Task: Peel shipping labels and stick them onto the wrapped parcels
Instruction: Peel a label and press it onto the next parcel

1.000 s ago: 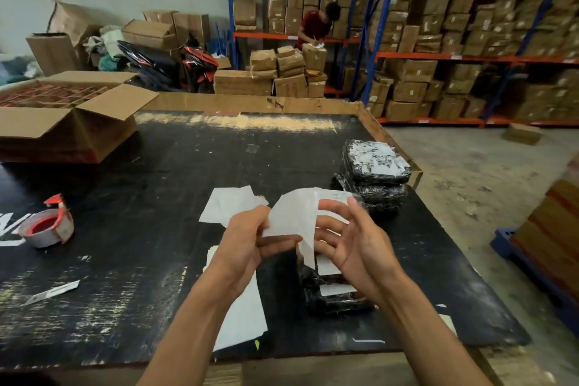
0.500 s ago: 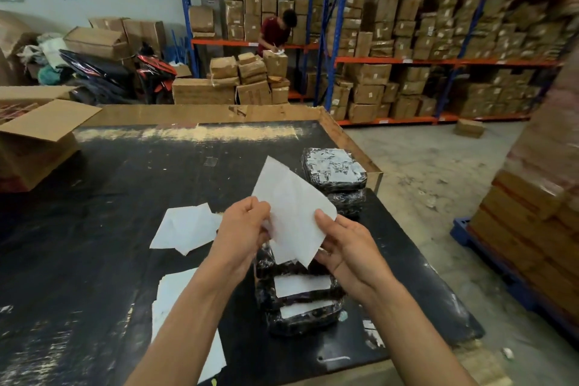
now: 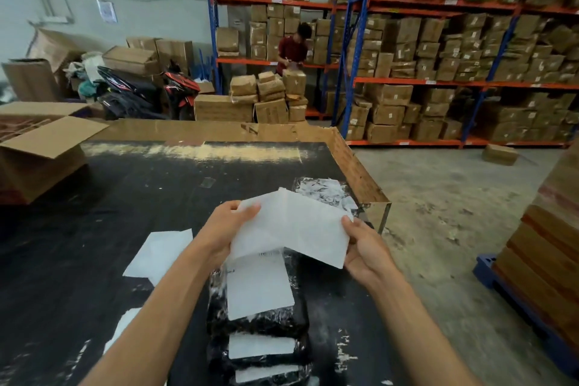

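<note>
Both my hands hold a white shipping label sheet [image 3: 291, 226] stretched wide above the black table [image 3: 156, 185]. My left hand [image 3: 224, 229] pinches its left edge and my right hand [image 3: 365, 249] pinches its right corner. Under the sheet stands a stack of black wrapped parcels [image 3: 260, 320], each bearing a white label; the top label [image 3: 257, 285] is partly covered by the sheet. Behind the sheet lies another stack of wrapped parcels [image 3: 326, 194] near the table's right edge.
Loose white backing sheets [image 3: 159, 252] lie left of my arm, with more paper [image 3: 125, 329] nearer the front. An open cardboard box [image 3: 40, 153] sits at the table's left. Shelves of boxes [image 3: 438, 66] and a person [image 3: 293, 47] stand beyond; a pallet stack [image 3: 545, 244] is at right.
My hands have moved apart, pulling the white sheet out wide and flatter above the parcel stack. The camera has shifted closer to the parcels.
</note>
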